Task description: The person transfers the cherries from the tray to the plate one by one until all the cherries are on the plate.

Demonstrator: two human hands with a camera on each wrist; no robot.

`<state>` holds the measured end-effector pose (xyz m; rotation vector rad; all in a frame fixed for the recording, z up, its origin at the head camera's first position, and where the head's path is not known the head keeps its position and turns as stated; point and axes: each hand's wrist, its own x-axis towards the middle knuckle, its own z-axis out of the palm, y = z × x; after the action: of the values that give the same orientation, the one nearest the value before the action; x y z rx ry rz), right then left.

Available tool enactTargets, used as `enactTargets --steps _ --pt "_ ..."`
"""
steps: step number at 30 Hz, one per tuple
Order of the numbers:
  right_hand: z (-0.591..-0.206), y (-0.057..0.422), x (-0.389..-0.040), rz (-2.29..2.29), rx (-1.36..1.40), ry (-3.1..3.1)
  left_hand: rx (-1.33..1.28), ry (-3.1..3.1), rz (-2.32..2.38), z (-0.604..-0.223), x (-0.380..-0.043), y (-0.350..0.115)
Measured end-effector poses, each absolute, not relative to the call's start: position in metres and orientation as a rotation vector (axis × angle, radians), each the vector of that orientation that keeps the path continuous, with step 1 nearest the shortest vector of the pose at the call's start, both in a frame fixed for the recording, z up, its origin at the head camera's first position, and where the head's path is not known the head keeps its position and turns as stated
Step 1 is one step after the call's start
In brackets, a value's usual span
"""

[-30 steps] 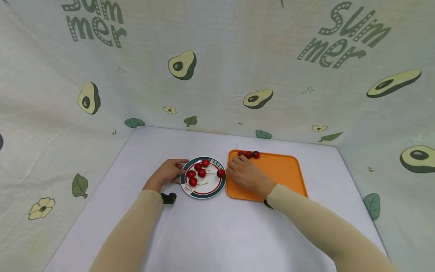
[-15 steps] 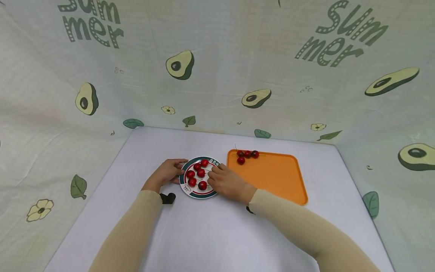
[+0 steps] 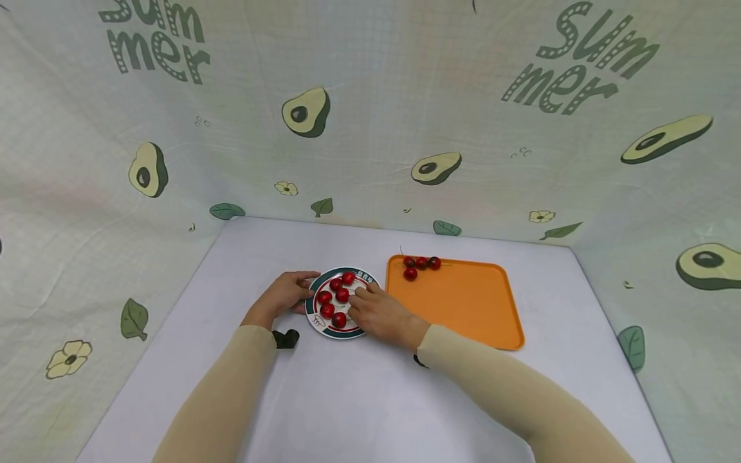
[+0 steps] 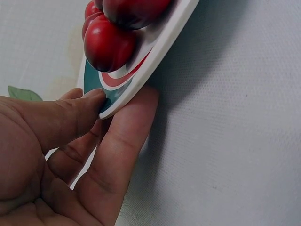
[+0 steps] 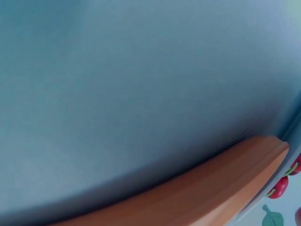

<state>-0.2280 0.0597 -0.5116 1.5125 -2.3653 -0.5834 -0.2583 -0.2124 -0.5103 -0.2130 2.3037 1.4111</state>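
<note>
My left hand (image 3: pixel 285 294) grips the left rim of a round white plate (image 3: pixel 354 332) with a green and red border. In the left wrist view, the thumb (image 4: pixel 77 115) lies on top of the rim and the fingers (image 4: pixel 124 141) are beneath it. Several red cherries (image 3: pixel 342 295) sit on the plate. Over its right side, my right hand (image 3: pixel 383 315) has curled fingers by the lowest cherry (image 3: pixel 339 320) and appears to pinch its stem; the fingertips are mostly hidden.
Right of the plate lies an orange tray (image 3: pixel 463 299), with several cherries (image 3: pixel 422 262) in its back left corner. Both stand on a white table (image 3: pixel 347 405). A printed cloth (image 3: pixel 370 116) hangs behind and at the sides. The tray's edge (image 5: pixel 207 193) fills the right wrist view's bottom.
From the tray's left edge my right hand has moved left over the plate, bringing a cherry down beside the others. My left hand stays on the rim.
</note>
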Motion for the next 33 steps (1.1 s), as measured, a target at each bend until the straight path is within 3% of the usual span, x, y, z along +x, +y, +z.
enactTargets --steps 17,33 --pt "-0.503 0.069 -0.232 -0.406 1.420 -2.415 -0.221 2.315 1.397 -0.510 -0.256 -0.211" --pt "-0.484 0.146 -0.268 -0.250 1.161 -2.527 -0.247 2.319 1.392 -0.509 -0.256 -0.211"
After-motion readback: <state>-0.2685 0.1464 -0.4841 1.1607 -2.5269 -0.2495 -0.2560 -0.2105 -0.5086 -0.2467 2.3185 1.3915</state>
